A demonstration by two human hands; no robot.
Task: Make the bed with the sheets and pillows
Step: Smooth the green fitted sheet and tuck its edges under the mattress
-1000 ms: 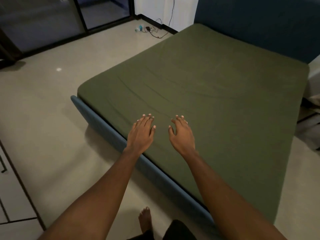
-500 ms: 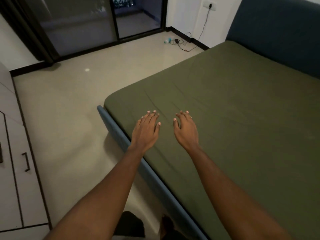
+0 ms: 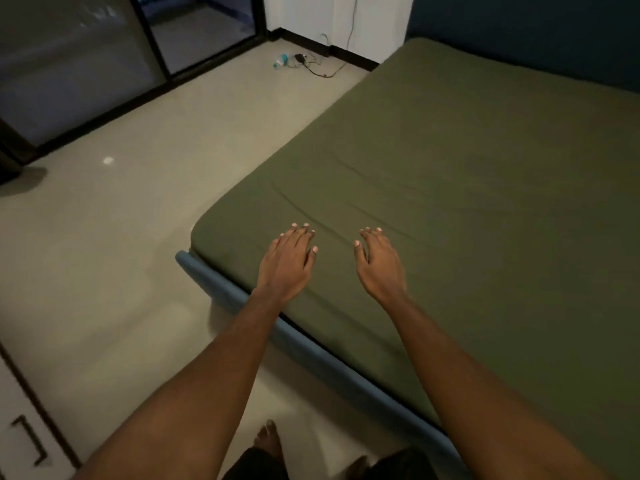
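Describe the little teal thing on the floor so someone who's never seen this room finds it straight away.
From the bed's green sheet, look across the floor toward the white wall beyond the bed's far corner. There, beside a tangle of dark cable, lies the teal object; it is the only bright-coloured piece, its neighbours being black.
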